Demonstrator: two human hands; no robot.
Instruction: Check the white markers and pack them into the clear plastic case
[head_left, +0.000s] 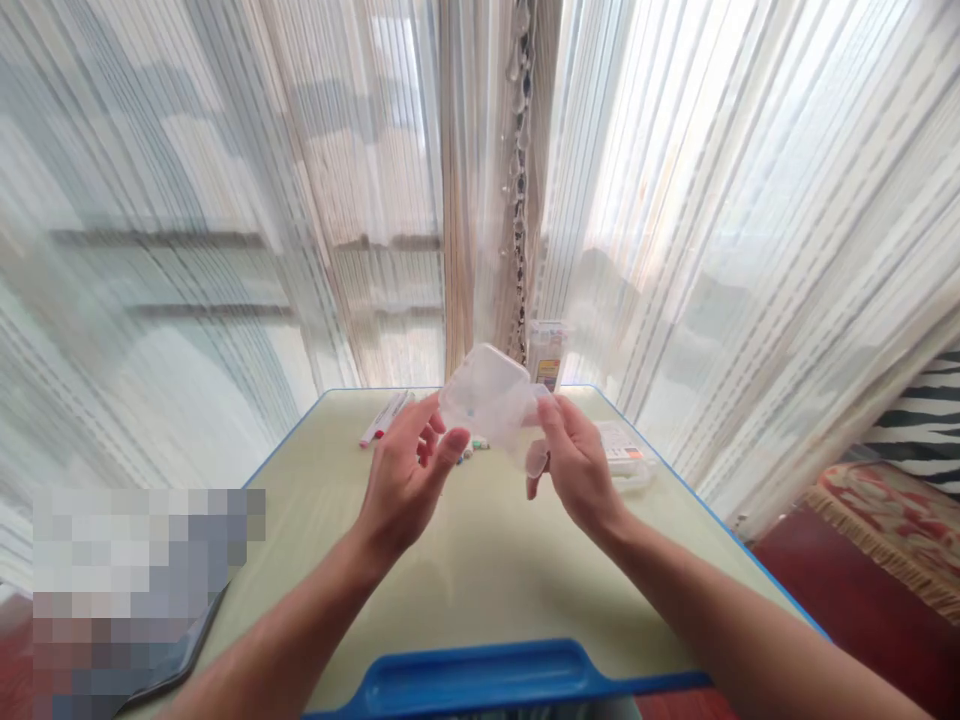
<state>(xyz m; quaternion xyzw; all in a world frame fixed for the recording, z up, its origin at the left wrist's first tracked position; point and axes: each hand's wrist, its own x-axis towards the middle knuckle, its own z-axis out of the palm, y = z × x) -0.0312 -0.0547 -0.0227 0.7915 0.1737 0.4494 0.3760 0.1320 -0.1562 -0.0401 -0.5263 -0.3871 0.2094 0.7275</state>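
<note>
A clear, frosted plastic case (487,390) is held up above the far half of the table, tilted, with one corner pointing upward. My right hand (574,450) pinches its right end between thumb and fingers, where a narrower clear part sticks out. At the opposite side, my left hand (409,460) has its curled fingers against the left edge and its thumb close to the lower edge. Below and behind the case lie several small items with green and white parts (480,444), partly hidden by it. Whether the case contains anything is hard to see.
White and red markers (386,420) lie at the table's far left. A clear box with a label (628,455) lies right of my right hand, and another labelled container (547,355) stands at the back edge. The pale table (480,560) has a blue rim; curtains hang behind.
</note>
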